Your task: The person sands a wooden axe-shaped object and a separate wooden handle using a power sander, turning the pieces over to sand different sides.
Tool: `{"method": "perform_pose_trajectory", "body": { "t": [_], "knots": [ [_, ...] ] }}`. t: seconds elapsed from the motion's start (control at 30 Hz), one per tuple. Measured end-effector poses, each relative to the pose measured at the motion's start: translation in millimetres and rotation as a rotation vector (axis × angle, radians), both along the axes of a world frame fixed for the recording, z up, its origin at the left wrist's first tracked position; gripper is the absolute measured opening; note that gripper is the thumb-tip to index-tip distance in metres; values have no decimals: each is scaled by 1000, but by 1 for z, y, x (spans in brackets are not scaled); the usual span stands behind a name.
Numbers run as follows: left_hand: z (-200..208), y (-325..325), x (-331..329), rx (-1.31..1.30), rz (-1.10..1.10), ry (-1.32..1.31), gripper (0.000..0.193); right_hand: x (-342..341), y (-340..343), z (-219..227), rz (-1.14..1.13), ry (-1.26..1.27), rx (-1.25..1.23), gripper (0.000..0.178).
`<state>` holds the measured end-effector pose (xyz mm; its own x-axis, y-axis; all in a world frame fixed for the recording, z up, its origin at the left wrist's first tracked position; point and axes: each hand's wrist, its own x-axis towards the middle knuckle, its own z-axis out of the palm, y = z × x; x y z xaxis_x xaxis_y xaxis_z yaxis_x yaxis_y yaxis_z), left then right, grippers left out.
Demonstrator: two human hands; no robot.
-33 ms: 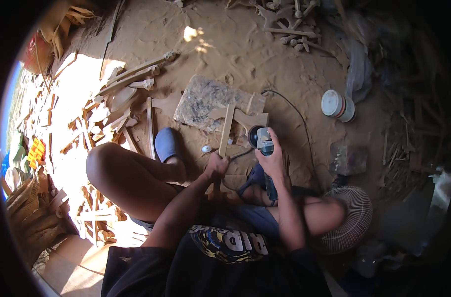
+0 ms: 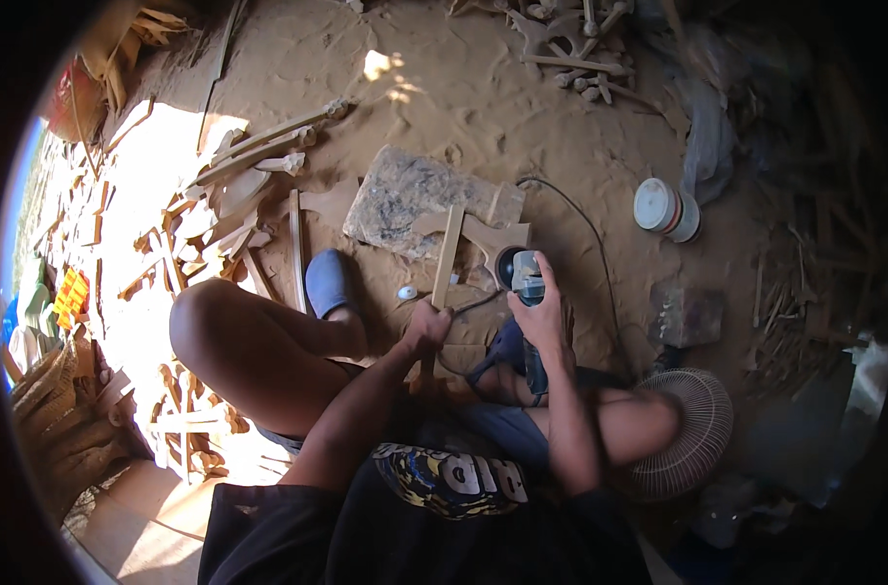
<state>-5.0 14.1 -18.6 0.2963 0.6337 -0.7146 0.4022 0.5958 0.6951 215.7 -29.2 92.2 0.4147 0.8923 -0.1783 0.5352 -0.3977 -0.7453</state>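
My left hand (image 2: 428, 326) is closed around the near end of a pale wooden piece. Its straight bar (image 2: 449, 258) points away from me, and a curved, flared arm (image 2: 488, 242) branches to the right. The far part of this piece lies over a flat, grey stained block (image 2: 400, 205) on the sandy ground. In my right hand (image 2: 543, 320) is an angle grinder (image 2: 528, 278), with the fingers wrapped round its body. The grinder's dark round disc (image 2: 508, 267) is at the flared arm's edge; whether it touches cannot be made out.
Loose wooden pieces (image 2: 258, 156) heap up at the left in bright sunlight, others (image 2: 575, 54) at the far right. A black cord (image 2: 600, 239) curves across the sand. To the right are a white-lidded tub (image 2: 655, 205), a clear box (image 2: 686, 314) and a fan (image 2: 692, 429).
The grinder and my right hand have shifted very slightly to the right. My left hand and the wooden piece have hardly moved.
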Motion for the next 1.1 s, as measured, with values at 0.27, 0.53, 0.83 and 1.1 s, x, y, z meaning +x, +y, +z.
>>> {"method": "perform_pose_trajectory", "body": {
  "t": [0.27,0.53,0.83,1.1],
  "knots": [
    [-7,0,-11,59,19,-23,28,-25,-9,36,35,-16,-200,83],
    [5,3,2,11,-6,9,28,0,8,7,-34,-40,45,83],
    [-12,-2,-1,113,28,-27,24,2,48,9,-125,-133,-116,87],
    [0,3,-2,-1,14,17,26,-19,63,18,6,-86,1,87]
  ]
}}
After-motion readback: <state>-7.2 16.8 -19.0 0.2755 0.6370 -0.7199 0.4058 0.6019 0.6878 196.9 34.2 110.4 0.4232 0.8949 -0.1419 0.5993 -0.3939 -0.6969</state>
